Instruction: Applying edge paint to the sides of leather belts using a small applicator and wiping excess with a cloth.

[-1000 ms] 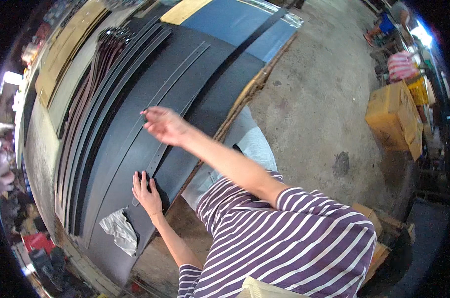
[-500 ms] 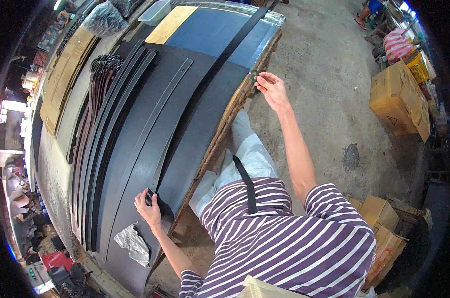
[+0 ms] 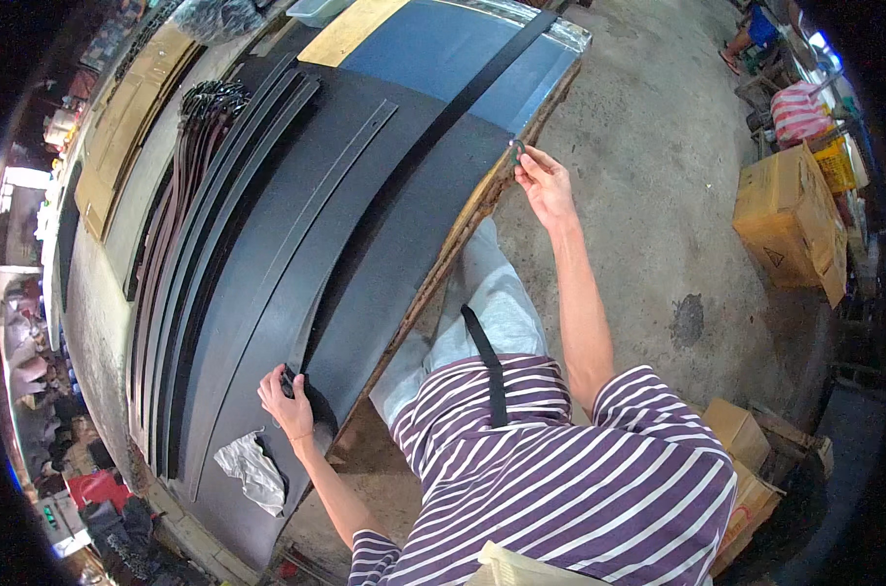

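My left hand (image 3: 289, 405) is closed around the near end of a long black strap (image 3: 433, 137), close to the table's front edge. From there the strap arcs up across the table and past its far right corner. Something dark at the grip, perhaps a buckle, is partly hidden by my fingers. Out over the table's right edge, my right hand (image 3: 548, 190) pinches a small dark green piece (image 3: 518, 152) with a rounded outline; its kind is unclear. A crumpled grey-white cloth (image 3: 253, 474) lies beside my left hand.
More black straps (image 3: 218, 234) lie lengthwise on the table (image 3: 355, 293), next to a bundle of brown straps (image 3: 174, 215) with metal buckles. One flat strip (image 3: 296, 225) lies apart. Cardboard boxes (image 3: 785, 220) stand on the concrete floor to the right.
The view has shifted slightly. My right hand has turned a little, so the green piece shows more clearly above the fingertips. My left hand keeps its hold on the strap's end.
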A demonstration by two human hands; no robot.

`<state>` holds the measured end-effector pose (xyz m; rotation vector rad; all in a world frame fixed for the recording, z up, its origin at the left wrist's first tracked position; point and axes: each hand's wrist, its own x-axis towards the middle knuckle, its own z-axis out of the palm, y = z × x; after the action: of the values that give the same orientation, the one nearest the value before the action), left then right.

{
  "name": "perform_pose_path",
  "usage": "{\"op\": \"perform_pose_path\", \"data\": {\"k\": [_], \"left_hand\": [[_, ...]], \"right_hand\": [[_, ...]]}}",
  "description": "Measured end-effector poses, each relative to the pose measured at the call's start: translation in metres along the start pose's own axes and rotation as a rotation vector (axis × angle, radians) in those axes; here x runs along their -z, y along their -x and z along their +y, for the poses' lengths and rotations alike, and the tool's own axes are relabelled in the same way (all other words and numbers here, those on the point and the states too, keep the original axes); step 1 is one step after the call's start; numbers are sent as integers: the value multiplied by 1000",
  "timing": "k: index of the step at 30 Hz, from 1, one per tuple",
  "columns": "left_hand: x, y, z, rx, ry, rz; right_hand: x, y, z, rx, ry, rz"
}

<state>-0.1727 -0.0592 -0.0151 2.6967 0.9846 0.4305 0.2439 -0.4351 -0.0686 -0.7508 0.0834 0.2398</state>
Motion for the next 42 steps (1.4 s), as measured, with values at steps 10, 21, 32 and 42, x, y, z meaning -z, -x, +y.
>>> {"op": "perform_pose_path", "data": {"k": [10,21,32,42], "left_hand": [[23,-62,-40,80,51,-174],[38,-97,-67,458,714,-475],[11,-70,-60,121,-227,16],[73,102,-228,812,-573,22]], "right_hand": [[0,-1,-36,250,502,29],[-31,3,-56,1139,1379,-422],[-16,9,-36,1114,1480,-535],[-10,13,-38,1086,1354,-251]]}}
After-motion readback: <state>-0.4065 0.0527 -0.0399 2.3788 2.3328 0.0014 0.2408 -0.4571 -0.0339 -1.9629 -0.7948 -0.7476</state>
